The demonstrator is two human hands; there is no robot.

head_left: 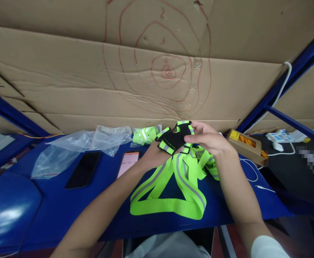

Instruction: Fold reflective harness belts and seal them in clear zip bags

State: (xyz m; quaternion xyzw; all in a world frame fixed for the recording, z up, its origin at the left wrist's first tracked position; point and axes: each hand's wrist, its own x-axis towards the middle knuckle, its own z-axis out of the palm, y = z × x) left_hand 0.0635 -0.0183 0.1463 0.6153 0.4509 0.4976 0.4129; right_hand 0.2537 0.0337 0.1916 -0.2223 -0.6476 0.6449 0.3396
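Note:
A neon-yellow reflective vest (pixel 170 207), made of elastic straps with grey stripes, hangs from both my hands, and its lower loop droops over the front of the table. Its black fabric panel (pixel 174 139) is raised between the hands. My left hand (pixel 157 153) grips it from below and the left; most of those fingers are hidden under the panel. With the thumb on top, my right hand (pixel 206 138) pinches the panel's right side. More yellow straps bunch up below the right hand. A rolled yellow vest (pixel 145 135) in clear plastic lies behind my left hand.
Clear plastic bags (pixel 73 143) lie at the back left of the blue table (pixel 57 211). A black phone (pixel 83 170) and a phone with a lit timer (pixel 128 162) lie nearer. A cardboard box (pixel 247 147) and white cable (pixel 264 188) are right. Cardboard (pixel 78 79) stands behind.

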